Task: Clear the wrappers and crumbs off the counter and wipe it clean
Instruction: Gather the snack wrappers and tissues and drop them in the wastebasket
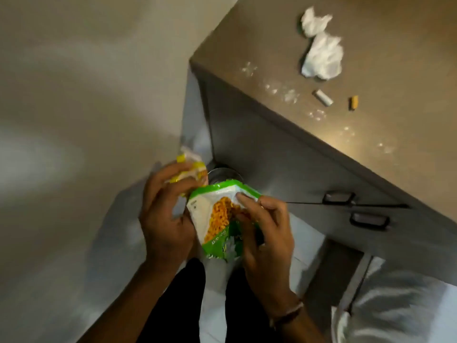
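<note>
Both hands (pixel 168 219) (pixel 262 231) clutching wrappers (pixel 215 219), fingers (pixel 244 198) curled.

Two hands in view: left hand (pixel 165 214), right hand (pixel 265 233). Two snack wrappers: one green (pixel 217 219), one yellow (pixel 190 169). On the desk (pixel 408 95): two crumpled white tissues (pixel 321 58), one small white cylinder (pixel 323 97), one small yellow scrap (pixel 353 103), several scattered crumb patches (pixel 284 94). Two dark drawer handles (pixel 368 220).

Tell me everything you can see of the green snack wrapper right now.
The green snack wrapper is a glossy plastic-looking pouch, green-edged with a white panel picturing orange ring-shaped snacks. It looks crumpled and flattened, held tilted in the air beside the counter, not on it. The right hand pinches its upper edge; the left hand touches its left side.
</note>
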